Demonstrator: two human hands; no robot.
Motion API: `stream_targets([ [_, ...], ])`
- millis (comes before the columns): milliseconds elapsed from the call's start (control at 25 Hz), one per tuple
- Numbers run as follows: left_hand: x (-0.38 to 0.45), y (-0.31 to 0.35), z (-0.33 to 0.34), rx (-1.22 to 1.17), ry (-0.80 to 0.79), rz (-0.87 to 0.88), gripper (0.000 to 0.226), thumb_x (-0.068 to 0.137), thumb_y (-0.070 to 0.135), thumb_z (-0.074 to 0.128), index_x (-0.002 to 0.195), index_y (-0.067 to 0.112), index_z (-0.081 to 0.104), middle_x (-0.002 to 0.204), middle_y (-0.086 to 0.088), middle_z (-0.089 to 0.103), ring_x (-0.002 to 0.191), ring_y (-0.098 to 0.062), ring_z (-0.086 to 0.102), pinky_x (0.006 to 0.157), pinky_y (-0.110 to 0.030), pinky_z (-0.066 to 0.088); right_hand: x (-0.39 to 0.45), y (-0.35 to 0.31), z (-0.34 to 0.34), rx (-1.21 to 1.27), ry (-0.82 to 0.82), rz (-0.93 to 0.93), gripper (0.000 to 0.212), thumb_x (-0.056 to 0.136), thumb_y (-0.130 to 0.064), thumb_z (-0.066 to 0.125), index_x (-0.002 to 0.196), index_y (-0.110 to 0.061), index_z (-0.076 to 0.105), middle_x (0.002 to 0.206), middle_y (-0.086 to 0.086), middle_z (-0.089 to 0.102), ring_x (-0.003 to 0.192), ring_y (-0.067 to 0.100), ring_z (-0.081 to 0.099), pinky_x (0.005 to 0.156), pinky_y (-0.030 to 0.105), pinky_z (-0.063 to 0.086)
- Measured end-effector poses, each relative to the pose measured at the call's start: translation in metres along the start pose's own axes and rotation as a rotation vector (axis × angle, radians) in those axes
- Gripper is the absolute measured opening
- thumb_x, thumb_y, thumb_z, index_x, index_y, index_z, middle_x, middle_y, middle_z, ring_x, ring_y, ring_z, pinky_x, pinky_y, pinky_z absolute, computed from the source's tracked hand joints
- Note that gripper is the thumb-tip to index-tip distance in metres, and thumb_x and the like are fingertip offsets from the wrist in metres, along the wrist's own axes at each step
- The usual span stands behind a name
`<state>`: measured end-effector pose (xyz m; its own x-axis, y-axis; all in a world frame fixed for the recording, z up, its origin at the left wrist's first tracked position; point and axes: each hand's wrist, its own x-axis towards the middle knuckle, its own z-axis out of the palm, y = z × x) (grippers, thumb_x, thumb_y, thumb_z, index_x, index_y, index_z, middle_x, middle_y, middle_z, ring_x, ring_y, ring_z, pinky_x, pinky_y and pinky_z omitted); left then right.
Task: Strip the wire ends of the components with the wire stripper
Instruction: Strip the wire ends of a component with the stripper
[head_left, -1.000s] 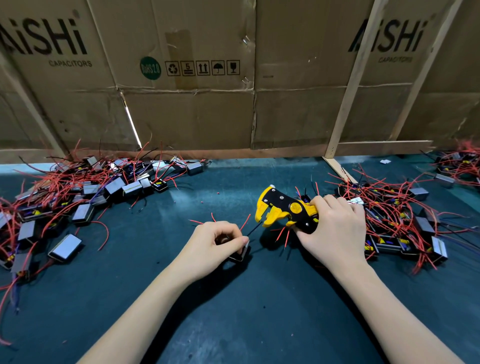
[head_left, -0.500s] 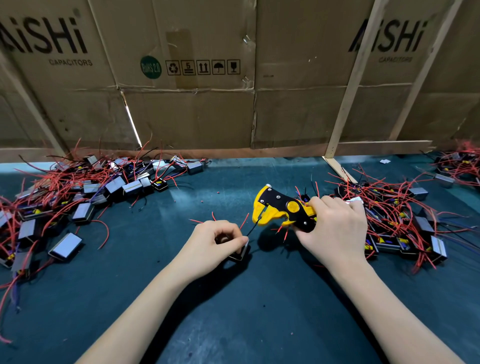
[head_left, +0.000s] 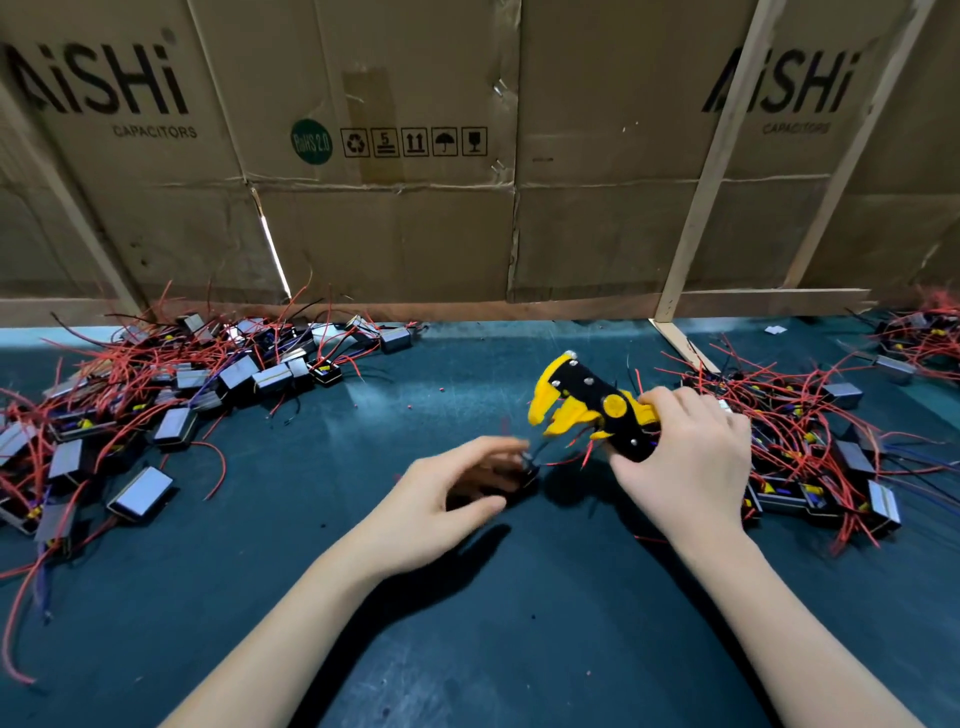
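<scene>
My right hand (head_left: 685, 467) grips the handles of the yellow and black wire stripper (head_left: 587, 408), whose jaws point left and hang just above the mat. My left hand (head_left: 441, 493) is blurred by motion. Its fingers and thumb are spread round a small dark component (head_left: 527, 470), which it holds low over the mat. The component's thin wires reach up toward the stripper's jaws. Whether a wire sits in the jaws is hidden by blur.
A pile of components with red wires (head_left: 156, 395) covers the left of the dark green mat (head_left: 519, 623). Another pile (head_left: 810, 441) lies right behind my right hand. A cardboard wall (head_left: 415, 234) with wooden slats (head_left: 711, 171) closes the back.
My left hand has loosened from a tight fist and shifted right and up with the component. The stripper has lifted slightly and its jaws have come off the wire.
</scene>
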<state>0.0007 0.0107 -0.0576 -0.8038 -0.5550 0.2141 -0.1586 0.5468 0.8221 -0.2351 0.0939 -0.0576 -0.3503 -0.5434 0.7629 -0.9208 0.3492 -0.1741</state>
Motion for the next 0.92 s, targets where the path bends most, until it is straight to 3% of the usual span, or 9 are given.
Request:
stream_targets([
  [80, -0.001, 0.002, 0.002, -0.030, -0.080, 0.038, 0.065, 0.091, -0.005, 0.055, 0.145, 0.029, 0.042, 0.141, 0.011, 0.054, 0.123, -0.006, 0.057, 0.101, -0.023, 0.047, 0.001, 0.003, -0.002, 0.084, 0.007, 0.095, 0.039, 0.063, -0.037, 0.083, 0.088, -0.013, 0.065, 0.081, 0.005, 0.062, 0.082, 0.033, 0.058, 0.073, 0.039, 0.033],
  [120, 0.001, 0.002, -0.001, -0.010, -0.043, 0.063, 0.064, 0.090, -0.005, 0.056, 0.143, 0.029, 0.045, 0.139, 0.012, 0.056, 0.120, -0.007, 0.059, 0.099, -0.023, 0.048, 0.001, 0.006, -0.004, 0.106, 0.030, 0.111, 0.039, 0.063, -0.036, 0.081, 0.089, -0.013, 0.065, 0.083, 0.005, 0.063, 0.083, 0.033, 0.059, 0.074, 0.039, 0.033],
  [280, -0.002, -0.012, -0.050, 0.319, 0.552, 0.029, 0.031, 0.086, -0.001, 0.066, 0.109, 0.018, 0.070, 0.107, 0.003, 0.072, 0.098, -0.015, 0.066, 0.088, -0.032, 0.049, 0.007, 0.007, -0.014, 0.274, 0.053, 0.110, 0.035, 0.060, -0.029, 0.072, 0.090, -0.011, 0.065, 0.086, 0.005, 0.064, 0.085, 0.033, 0.060, 0.077, 0.041, 0.038],
  [360, -0.015, -0.029, -0.085, 0.745, 0.750, -0.285, 0.027, 0.085, 0.008, 0.067, 0.111, 0.010, 0.067, 0.111, -0.013, 0.069, 0.105, -0.035, 0.060, 0.091, -0.043, 0.045, 0.008, 0.001, -0.017, 0.440, 0.006, 0.069, 0.030, 0.060, -0.024, 0.072, 0.086, -0.012, 0.063, 0.083, 0.003, 0.064, 0.078, 0.030, 0.060, 0.074, 0.046, 0.046],
  [400, -0.023, -0.039, -0.099, 0.898, 0.746, -0.567, 0.033, 0.085, 0.015, 0.066, 0.117, 0.007, 0.063, 0.118, -0.021, 0.063, 0.112, -0.041, 0.054, 0.094, -0.047, 0.042, 0.007, -0.002, -0.018, 0.535, -0.039, 0.023, 0.028, 0.060, -0.022, 0.071, 0.085, -0.015, 0.062, 0.085, 0.001, 0.065, 0.077, 0.028, 0.060, 0.073, 0.048, 0.048],
  [480, -0.039, -0.047, -0.116, 0.894, 0.624, -1.112, 0.048, 0.089, 0.025, 0.061, 0.130, 0.004, 0.049, 0.137, -0.027, 0.045, 0.129, -0.044, 0.037, 0.106, -0.054, 0.030, 0.004, -0.010, -0.020, 0.651, -0.177, -0.110, 0.031, 0.057, -0.020, 0.071, 0.085, -0.025, 0.058, 0.104, -0.006, 0.068, 0.089, 0.023, 0.061, 0.078, 0.050, 0.048],
  [560, -0.047, -0.047, -0.122, 0.765, 0.548, -1.322, 0.050, 0.093, 0.024, 0.055, 0.138, 0.007, 0.042, 0.146, -0.024, 0.034, 0.137, -0.042, 0.027, 0.112, -0.059, 0.022, -0.002, -0.019, -0.019, 0.658, -0.360, -0.262, 0.032, 0.055, -0.023, 0.070, 0.082, -0.028, 0.056, 0.123, -0.013, 0.064, 0.102, 0.020, 0.055, 0.088, 0.048, 0.045],
  [720, -0.043, -0.044, -0.124, 0.836, 0.602, -1.090, 0.046, 0.086, 0.005, 0.059, 0.132, 0.012, 0.052, 0.133, -0.025, 0.045, 0.125, -0.044, 0.039, 0.096, -0.050, 0.041, -0.013, -0.030, -0.004, 0.572, -0.653, -0.421, 0.032, 0.062, -0.031, 0.074, 0.088, -0.019, 0.061, 0.116, -0.032, 0.054, 0.114, 0.022, 0.042, 0.095, 0.042, 0.040],
  [920, -0.020, -0.034, -0.087, 0.605, 0.541, -0.532, 0.046, 0.074, -0.010, 0.061, 0.114, 0.011, 0.068, 0.110, -0.015, 0.065, 0.099, -0.031, 0.061, 0.089, -0.032, 0.047, -0.008, -0.023, 0.001, 0.576, -0.698, -0.206, 0.036, 0.064, -0.041, 0.069, 0.097, -0.028, 0.063, 0.121, -0.020, 0.063, 0.106, 0.015, 0.041, 0.097, 0.041, 0.039],
])
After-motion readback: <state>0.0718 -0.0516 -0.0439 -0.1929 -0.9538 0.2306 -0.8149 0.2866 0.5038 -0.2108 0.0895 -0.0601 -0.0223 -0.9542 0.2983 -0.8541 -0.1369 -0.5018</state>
